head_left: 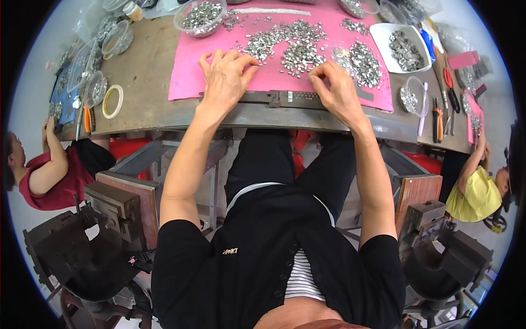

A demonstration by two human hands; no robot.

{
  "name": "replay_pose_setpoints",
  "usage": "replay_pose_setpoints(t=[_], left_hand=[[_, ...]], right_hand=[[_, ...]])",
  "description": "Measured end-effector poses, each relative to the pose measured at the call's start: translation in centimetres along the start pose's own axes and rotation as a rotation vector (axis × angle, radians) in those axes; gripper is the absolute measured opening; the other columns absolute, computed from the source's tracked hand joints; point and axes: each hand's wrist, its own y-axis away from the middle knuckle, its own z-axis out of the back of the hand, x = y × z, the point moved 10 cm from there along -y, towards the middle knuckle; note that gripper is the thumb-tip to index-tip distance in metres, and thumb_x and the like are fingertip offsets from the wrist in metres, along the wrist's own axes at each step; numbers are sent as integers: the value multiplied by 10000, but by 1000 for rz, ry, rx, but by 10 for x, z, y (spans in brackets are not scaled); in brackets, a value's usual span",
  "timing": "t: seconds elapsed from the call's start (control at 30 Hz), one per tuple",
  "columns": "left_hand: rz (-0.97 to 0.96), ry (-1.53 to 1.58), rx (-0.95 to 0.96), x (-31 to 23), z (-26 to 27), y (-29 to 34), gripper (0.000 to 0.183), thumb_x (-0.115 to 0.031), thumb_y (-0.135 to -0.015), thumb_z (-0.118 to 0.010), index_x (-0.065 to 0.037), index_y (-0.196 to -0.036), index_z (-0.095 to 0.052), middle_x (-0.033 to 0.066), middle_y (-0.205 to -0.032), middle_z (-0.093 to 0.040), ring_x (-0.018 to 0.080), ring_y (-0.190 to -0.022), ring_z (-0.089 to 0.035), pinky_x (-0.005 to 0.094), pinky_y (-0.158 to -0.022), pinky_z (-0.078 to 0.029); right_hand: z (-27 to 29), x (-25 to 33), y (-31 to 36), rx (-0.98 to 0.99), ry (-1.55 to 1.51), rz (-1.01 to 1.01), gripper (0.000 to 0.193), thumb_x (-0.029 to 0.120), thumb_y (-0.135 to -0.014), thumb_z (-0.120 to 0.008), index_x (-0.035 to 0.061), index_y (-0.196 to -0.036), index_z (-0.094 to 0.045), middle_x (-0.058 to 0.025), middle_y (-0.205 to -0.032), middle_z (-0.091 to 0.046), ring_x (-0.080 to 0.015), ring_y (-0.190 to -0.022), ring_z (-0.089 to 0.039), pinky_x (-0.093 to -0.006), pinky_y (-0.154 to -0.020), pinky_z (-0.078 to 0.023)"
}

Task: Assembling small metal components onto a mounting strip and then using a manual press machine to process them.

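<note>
My left hand point(226, 79) hovers over the near left part of a pink mat point(189, 77), its fingers bent and thumb and forefinger drawn together. Opposite it, my right hand point(337, 90) has thumb and forefinger closed in a pinch near the right end of a dark metal bar point(252, 97). Whatever either hand pinches is too small or hidden to make out. The bar lies along the table's near edge, with a row of small shiny pieces partway along it. Beyond my hands, small silver metal parts point(301, 52) lie in loose piles, with another pile point(365, 64) beside my right hand.
A clear bowl of parts point(200, 19) stands at the back left, a white tray point(383, 41) at the right. Tape roll point(113, 102) lies left; pliers point(437, 120) and a small clear tub point(411, 97) lie right. Co-workers sit at both sides, one in a red top point(60, 175).
</note>
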Motion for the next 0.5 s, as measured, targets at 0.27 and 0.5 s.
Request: replay_pose_setpoints(t=[0.27,0.5], left_hand=[[-11,33,64,2,-3,-5,115,-243,-872,-760,-141,-923,-745,13,-857,-676,242,-924,-570,515,-1022,-292],[95,166,67,16,1,-1,112,-228,-903,-732,-135,-965,-742,-1,-851,-683,215,-863,-581,482,-1010,-301]], right_hand=[[0,15,41,-44,224,226,124,37,-848,-706,51,-929,-613,-78,-932,-584,-273,-910,-575,-391,-836,-407],[1,30,51,-85,347,375,139,29,-838,-711,54,-941,-621,-68,-949,-599,-269,-917,-592,-395,-877,-423]])
